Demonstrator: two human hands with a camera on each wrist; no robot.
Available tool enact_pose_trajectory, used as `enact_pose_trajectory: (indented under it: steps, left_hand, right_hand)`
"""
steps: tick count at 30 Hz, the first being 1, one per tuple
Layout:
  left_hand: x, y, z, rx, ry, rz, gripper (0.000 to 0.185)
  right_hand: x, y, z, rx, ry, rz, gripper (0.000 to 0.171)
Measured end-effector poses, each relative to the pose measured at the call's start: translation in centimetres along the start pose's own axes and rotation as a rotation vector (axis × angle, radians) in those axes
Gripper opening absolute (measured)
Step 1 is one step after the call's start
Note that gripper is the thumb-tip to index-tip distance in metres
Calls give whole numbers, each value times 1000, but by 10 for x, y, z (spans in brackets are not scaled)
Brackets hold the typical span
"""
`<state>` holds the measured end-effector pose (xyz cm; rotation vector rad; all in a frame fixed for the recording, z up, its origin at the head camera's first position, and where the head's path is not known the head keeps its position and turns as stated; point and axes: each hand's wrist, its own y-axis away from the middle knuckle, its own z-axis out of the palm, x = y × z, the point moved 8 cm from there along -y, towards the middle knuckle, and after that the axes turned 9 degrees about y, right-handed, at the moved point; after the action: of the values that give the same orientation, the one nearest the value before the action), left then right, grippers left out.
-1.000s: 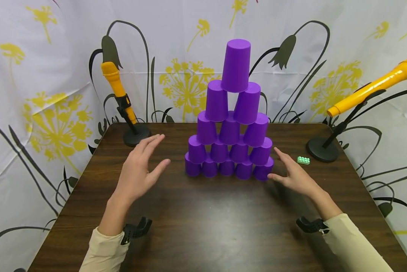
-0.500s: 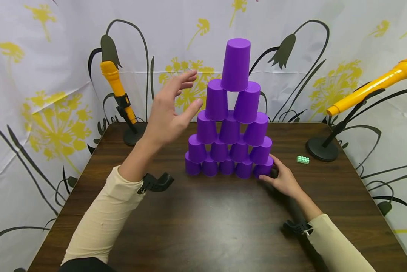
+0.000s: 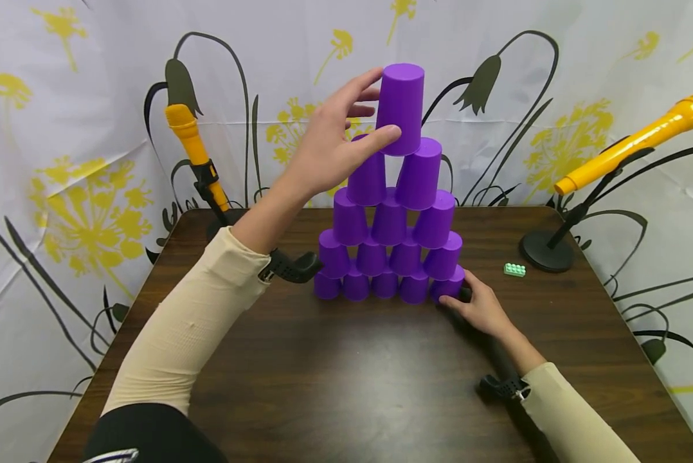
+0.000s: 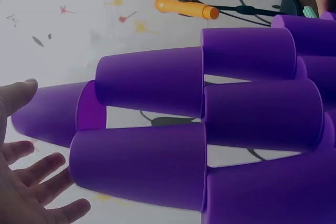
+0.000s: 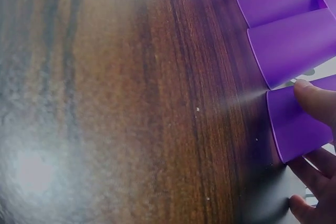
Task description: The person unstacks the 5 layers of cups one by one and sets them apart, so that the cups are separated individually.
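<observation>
1. Purple cups (image 3: 389,222) stand mouth-down on the table (image 3: 352,366) as a pyramid of 5 tiers: 5, 4, 3, 2 and 1, making 15. Clock directions below run from the pyramid's middle in the head view.
2. As far as it can be judged, the stacking is done: every tier is filled, and the shape lacks no cup. Whether anything else is left cannot be told.
3. At 12 o'clock, the left hand (image 3: 332,141) is spread wide around the top cup (image 3: 404,106), thumb across its near side and fingers at its far left. Firm contact cannot be confirmed; the left wrist view shows the fingers well splayed.
4. Between 4 and 5 o'clock, the right hand (image 3: 481,308) holds the bottom-row end cup (image 3: 447,285) in a narrow grasp, thumb in front and fingers behind.
5. Cups look like smooth, satin plastic, tapering towards flat closed ends, with thin-lipped mouths.
6. Dark, streaky wood grain covers the table, with a glossy reflection nearest the person.
7. Glossy yellow microphones lean on black stands, 1 between 9 and 10 o'clock (image 3: 190,135), 1 between 2 and 3 (image 3: 630,146).
8. At 4 o'clock lies a mint-green studded toy brick (image 3: 515,270).
9. Behind hangs creased, flower-printed white cloth (image 3: 121,38).
</observation>
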<state>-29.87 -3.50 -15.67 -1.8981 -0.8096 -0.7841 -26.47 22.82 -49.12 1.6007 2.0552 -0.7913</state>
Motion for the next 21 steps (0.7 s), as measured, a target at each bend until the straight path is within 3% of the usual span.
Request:
enact_pose_trajectory:
  steps: [8, 18, 21]
  left_hand:
    - [-10, -12, 8, 3, 57, -44, 77]
    - [-4, -13, 4, 38, 87, 38, 65]
    - [5, -9, 3, 49, 112, 55, 65]
  right_hand:
    - [4, 0, 1, -25, 33, 14, 64]
    - [6, -1, 1, -24, 38, 6, 62]
    - [7, -1, 1, -22, 41, 4, 62]
